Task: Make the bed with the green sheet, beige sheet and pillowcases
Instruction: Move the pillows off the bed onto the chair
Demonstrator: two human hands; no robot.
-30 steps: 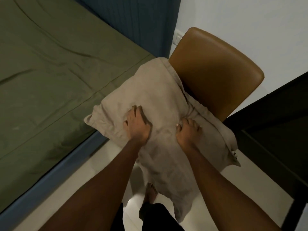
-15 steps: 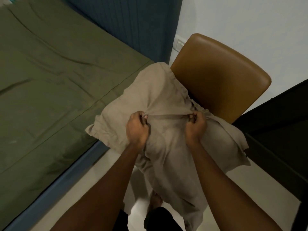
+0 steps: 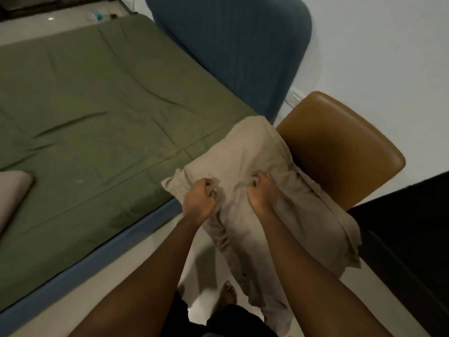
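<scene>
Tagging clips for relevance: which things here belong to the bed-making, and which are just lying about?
Job: beige pillowcase, gripped by left hand and right hand; green sheet spread on the bed; beige pillow at the frame's left edge.

Lying about: tan chair behind the pillowcase; blue headboard; dark furniture at right; small items on the far floor, too blurred to name.

No writing, label, brand, number or sign can be read anywhere in the view. The small pale-blue packet [image 3: 95, 16] on the floor in the upper left of the frame is too blurred and too small to show any print.
</scene>
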